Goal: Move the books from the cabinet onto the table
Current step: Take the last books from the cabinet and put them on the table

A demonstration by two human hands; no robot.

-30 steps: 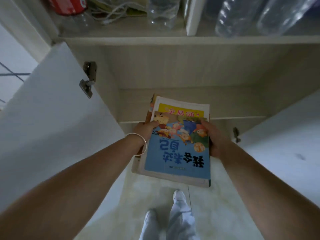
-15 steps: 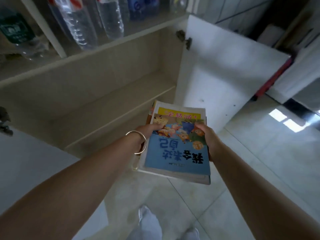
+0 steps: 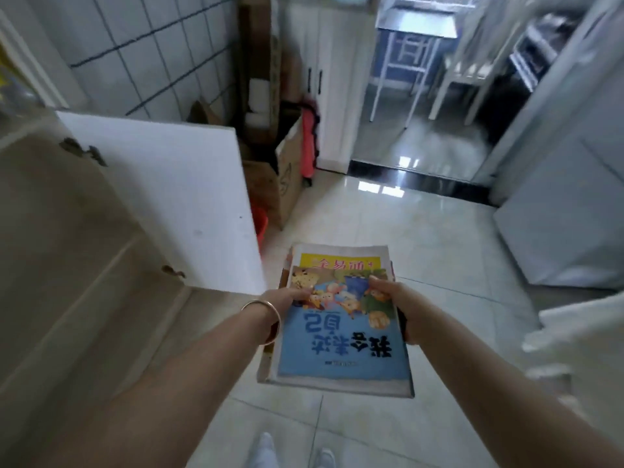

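Both hands, left hand [image 3: 287, 298] and right hand [image 3: 391, 295], grip the stacked books [image 3: 341, 332], thumbs on top.

Stack of books [image 3: 341, 332] held between both hands over the floor [image 3: 422, 238]: left hand [image 3: 287, 300] on its left edge, right hand [image 3: 393, 300] on its right edge, thumbs on the top cover. Left of the left fingers, open cabinet door [image 3: 175, 204], cabinet [image 3: 60, 238] further left. Beyond the fingertips, cardboard box [image 3: 282, 177]; table [image 3: 413, 32] far ahead.
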